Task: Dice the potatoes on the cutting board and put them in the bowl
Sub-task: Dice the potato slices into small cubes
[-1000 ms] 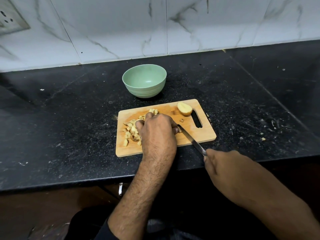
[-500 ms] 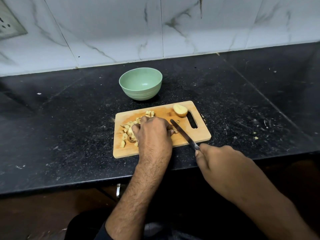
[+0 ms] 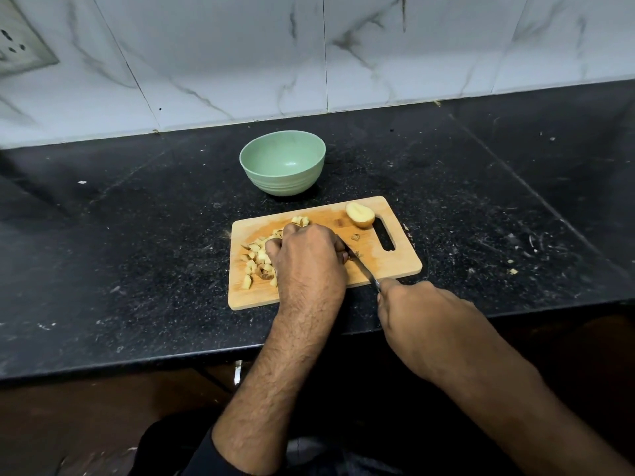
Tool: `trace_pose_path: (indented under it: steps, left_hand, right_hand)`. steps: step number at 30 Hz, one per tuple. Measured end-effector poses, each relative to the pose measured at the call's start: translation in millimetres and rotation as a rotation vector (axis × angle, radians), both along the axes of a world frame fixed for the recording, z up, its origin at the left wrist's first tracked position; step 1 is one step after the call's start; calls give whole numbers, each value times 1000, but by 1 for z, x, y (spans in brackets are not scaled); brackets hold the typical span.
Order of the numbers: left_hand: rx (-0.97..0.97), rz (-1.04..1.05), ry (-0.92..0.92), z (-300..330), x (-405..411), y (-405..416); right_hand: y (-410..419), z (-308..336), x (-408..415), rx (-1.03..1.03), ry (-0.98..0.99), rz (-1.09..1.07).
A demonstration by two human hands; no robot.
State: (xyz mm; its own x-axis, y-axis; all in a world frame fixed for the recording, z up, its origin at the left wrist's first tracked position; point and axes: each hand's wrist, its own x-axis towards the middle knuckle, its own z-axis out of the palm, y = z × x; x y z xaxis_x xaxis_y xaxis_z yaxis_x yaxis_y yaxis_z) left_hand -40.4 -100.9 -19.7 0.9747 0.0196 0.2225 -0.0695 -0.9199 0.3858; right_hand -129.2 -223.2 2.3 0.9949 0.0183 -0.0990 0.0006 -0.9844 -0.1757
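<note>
Board: wooden cutting board (image 3: 391, 266) lies on the black table (image 3: 137, 255), near its front edge, handle slot to the right.
Diced potato: pile of cubes (image 3: 256, 261) on the board's left half, partly hidden by the left hand.
Potato half: uncut piece (image 3: 359, 215) at the board's far right corner, just beside the slot.
Bowl: green bowl (image 3: 282, 162) behind the board, apart from it.
Left hand (image 3: 307, 255): fingers curled down on the board; what it holds is hidden.
Right hand (image 3: 417, 316): grips a knife (image 3: 365, 269), blade angled towards the left hand.
Around: marble wall tiles (image 3: 240, 56), wall socket (image 3: 19, 46) at far left, scraps (image 3: 512, 266) on the table to the right.
</note>
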Motion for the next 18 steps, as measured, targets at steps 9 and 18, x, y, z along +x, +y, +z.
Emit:
trace_pose_path:
  steps: [9,18]
  left_hand:
    - [-17,14,30,2,4,0]
    - [6,8,5,-1,2,0]
  right_hand:
    - [-2,0,11,-69,4,25]
    - [-16,10,-17,9,151,17]
